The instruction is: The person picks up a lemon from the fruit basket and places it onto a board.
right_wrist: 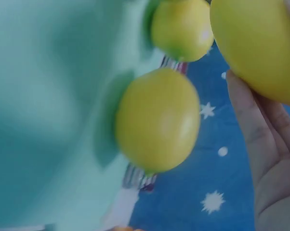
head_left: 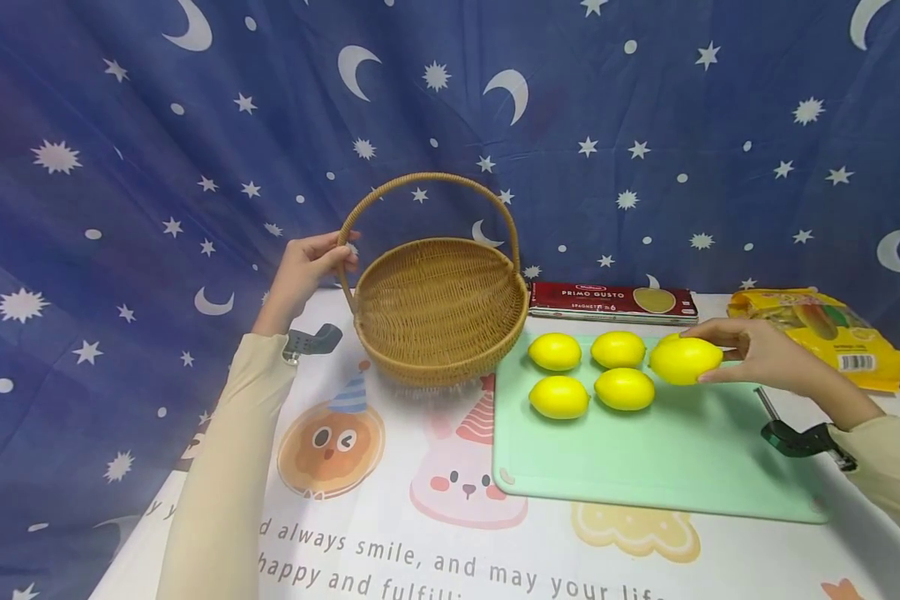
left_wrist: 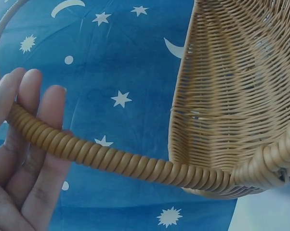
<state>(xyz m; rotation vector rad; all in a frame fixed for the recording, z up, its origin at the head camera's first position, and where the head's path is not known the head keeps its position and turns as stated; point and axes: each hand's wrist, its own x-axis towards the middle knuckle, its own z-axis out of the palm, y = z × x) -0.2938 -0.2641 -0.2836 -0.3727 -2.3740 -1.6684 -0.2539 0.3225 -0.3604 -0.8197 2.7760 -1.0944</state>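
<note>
My left hand grips one side of the tall arched handle of a wicker basket. The basket tilts so that its bare woven inside faces me; I cannot tell whether its base touches the table. In the left wrist view the thumb and fingers wrap round the coiled handle. Over the green cutting board, my right hand pinches a lemon between thumb and fingers, raised above the board. Several other lemons lie in rows at the board's far left, one partly hidden behind the held lemon.
A red spaghetti box lies behind the board, against the blue star-patterned curtain. At the right back is a yellow packet. A white printed tablecloth covers the table.
</note>
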